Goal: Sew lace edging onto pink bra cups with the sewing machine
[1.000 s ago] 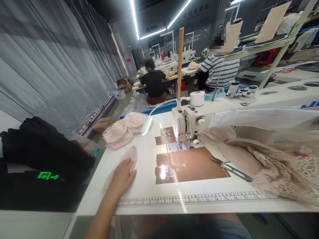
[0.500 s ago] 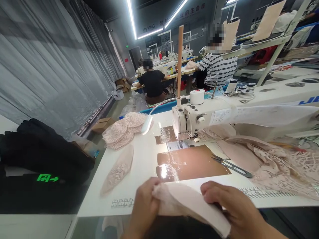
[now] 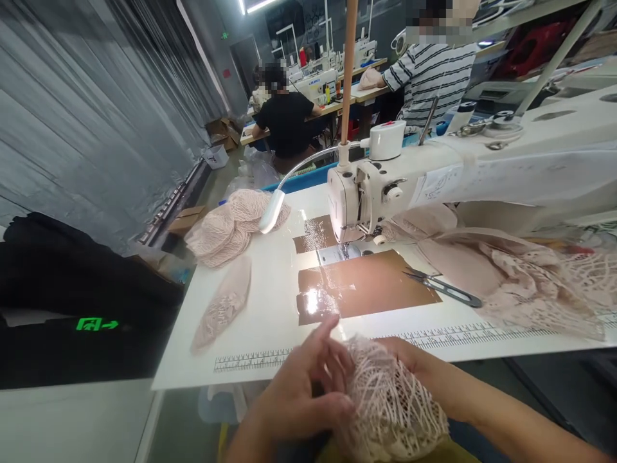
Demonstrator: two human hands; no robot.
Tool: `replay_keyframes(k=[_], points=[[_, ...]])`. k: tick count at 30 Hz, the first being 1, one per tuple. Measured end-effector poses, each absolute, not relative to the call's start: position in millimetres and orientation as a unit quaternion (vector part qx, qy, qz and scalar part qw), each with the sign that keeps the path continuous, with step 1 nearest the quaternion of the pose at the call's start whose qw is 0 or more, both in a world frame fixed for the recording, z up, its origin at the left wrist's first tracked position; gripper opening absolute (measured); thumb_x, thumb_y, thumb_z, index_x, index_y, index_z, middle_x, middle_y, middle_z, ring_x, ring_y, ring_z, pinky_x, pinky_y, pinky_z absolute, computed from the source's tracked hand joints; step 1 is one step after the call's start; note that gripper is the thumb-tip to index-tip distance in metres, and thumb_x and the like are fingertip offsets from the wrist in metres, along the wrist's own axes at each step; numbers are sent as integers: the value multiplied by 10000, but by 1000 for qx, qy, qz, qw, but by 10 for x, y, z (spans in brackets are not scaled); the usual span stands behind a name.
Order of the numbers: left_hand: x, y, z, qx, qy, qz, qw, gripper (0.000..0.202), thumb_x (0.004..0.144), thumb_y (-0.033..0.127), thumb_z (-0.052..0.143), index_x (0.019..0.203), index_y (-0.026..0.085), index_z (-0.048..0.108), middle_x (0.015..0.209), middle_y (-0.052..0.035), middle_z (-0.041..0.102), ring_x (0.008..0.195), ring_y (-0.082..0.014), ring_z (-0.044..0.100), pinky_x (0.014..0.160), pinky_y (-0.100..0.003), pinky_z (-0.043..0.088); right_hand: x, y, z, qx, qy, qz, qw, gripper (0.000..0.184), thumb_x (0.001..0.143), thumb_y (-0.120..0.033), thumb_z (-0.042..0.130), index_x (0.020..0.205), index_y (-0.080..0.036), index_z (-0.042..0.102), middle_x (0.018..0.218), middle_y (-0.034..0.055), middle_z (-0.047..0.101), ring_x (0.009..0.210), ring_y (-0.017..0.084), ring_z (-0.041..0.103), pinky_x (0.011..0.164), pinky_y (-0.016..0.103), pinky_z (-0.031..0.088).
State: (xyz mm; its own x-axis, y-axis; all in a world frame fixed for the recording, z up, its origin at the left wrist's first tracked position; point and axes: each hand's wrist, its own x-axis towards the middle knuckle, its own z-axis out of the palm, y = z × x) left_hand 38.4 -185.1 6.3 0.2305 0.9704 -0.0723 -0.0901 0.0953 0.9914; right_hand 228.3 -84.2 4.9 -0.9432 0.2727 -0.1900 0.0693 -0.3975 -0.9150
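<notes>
A pale pink lace-covered bra cup (image 3: pixel 393 402) is held up in front of the table's near edge, its patterned side facing me. My right hand (image 3: pixel 409 360) grips it from behind on the right; most of its fingers are hidden by the lace. On the left side, my left hand (image 3: pixel 313 386) has its fingers apart, the index finger raised and the thumb against the cup's edge. Beyond both hands stands a white sewing machine (image 3: pixel 351 199) with a brown sheet (image 3: pixel 366 286) before its needle. Thread snips (image 3: pixel 443 287) lie on that sheet's right edge.
Stacked lace cups (image 3: pixel 226 225) sit at the table's far left, with a single lace piece (image 3: pixel 224 302) nearer. Pink lace garments (image 3: pixel 501 270) are heaped at right. A ruler strip (image 3: pixel 434 335) runs along the front edge. A lamp (image 3: pixel 272 212) arches over the table. Two people work beyond.
The cup has turned from its smooth side to its lace side. My left hand has loosened its pinch and spread its fingers; my right hand has moved behind the cup. The view has tilted down.
</notes>
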Motion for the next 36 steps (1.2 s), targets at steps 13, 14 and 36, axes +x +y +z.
replay_keyframes(k=[13,14,36], points=[[287,-1806,100,579,572,453,363,155,869,257,560,799,152,650,680,-21,565,640,-116,494,614,-224,396,2451,-769,-148,-356,-662,626,206,624,860,-420,560,1413,-219,352,603,-65,419,567,126,434,556,233,374],[319,-1822,159,620,538,438,366,131,853,243,574,785,158,647,682,-26,573,648,-122,510,624,-227,408,2454,-763,-161,-370,-685,593,205,648,875,-425,530,1443,-209,306,554,-85,334,515,117,375,521,228,341],[589,-1607,-106,310,510,569,566,341,870,431,554,681,147,542,617,16,485,581,-100,432,581,-219,370,2400,-725,-90,-244,-620,724,179,357,777,-478,643,644,-156,570,636,-7,496,591,130,445,547,242,356]])
